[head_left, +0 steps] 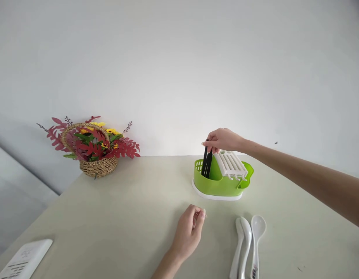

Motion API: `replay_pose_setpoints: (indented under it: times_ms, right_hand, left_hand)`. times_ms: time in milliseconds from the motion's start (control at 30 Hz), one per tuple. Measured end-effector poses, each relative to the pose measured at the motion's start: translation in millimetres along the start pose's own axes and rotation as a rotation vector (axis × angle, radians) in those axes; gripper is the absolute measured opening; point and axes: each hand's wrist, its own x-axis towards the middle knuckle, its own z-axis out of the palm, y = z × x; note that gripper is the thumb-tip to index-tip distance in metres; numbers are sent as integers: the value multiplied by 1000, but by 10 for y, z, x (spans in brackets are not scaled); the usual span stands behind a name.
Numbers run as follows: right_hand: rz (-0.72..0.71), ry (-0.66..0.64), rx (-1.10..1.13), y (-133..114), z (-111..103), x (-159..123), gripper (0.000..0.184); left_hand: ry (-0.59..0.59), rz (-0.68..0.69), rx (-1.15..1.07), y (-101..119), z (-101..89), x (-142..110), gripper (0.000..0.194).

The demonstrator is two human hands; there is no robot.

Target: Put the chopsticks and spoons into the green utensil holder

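Note:
My right hand [224, 140] is closed around the upper ends of several black chopsticks [207, 164]. Their lower ends stand inside the open left compartment of a green plastic utensil holder [217, 186], whose wall hides the tips. A white slotted rack [231, 163] covers the holder's right part, just below my wrist. My left hand [188, 230] hovers low in front of the holder with its fingers curled together. A thin bit shows at its fingertips, too small to name. To its right on the table lie three white spoons [258, 228], side by side.
At the back left stands a wicker basket [99, 167] of red leaves and yellow flowers. A white object with dark markings [26, 259] lies at the front left table edge. The pale wall [168, 77] rises directly behind the table [124, 224].

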Motion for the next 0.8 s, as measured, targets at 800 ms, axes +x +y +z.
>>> replay_pose_setpoints:
  times_ms: [800]
  right_hand:
    - [-207,349,-34,-220,256,-1296,29]
  left_hand:
    - [-40,36,33,18,0,27,38]
